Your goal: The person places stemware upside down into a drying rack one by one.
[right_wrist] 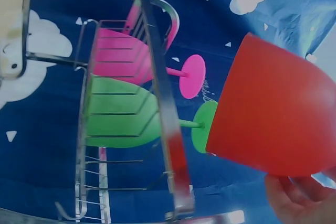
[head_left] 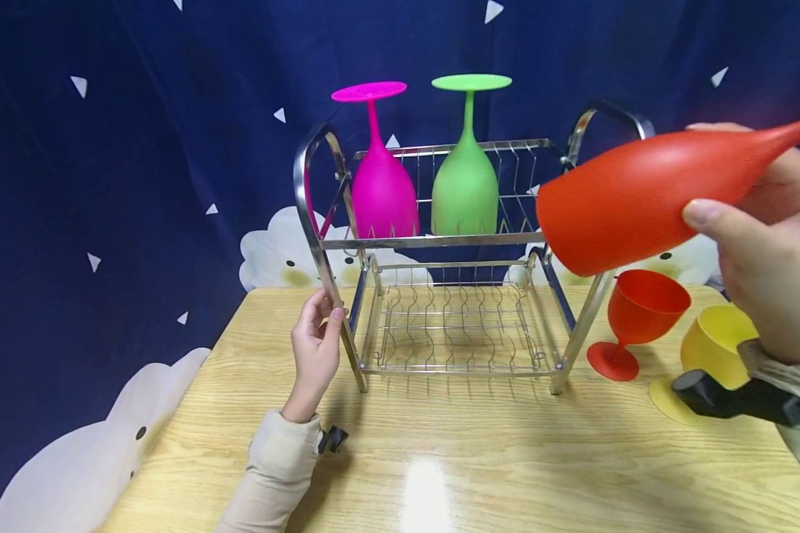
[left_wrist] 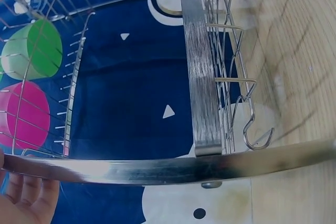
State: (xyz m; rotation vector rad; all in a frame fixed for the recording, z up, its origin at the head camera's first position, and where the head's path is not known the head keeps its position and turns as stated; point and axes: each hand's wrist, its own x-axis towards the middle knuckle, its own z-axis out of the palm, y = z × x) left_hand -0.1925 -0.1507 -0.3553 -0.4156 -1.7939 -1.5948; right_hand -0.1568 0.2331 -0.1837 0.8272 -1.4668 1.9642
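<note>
My right hand (head_left: pixel 783 244) holds a large red wine glass (head_left: pixel 640 196) by its bowl, tilted with the mouth toward the left and the stem up to the right. The glass is beside the upper right end of a two-tier metal dish rack (head_left: pixel 440 240). With its fingers round the front left leg, my left hand (head_left: pixel 316 348) grips the rack. A magenta wine glass (head_left: pixel 383 189) and a light green wine glass (head_left: pixel 467 185) stand upside down on the upper tier. In the right wrist view, the red wine glass (right_wrist: pixel 278 114) fills the right side.
On the wooden table (head_left: pixel 440 444), right of the rack, stand a small red goblet (head_left: pixel 647 307) and a yellow goblet (head_left: pixel 710 352), both upright. The wire lower tier (head_left: pixel 453 318) sits under the two upturned glasses. A dark blue curtain (head_left: pixel 173 148) with white clouds hangs behind.
</note>
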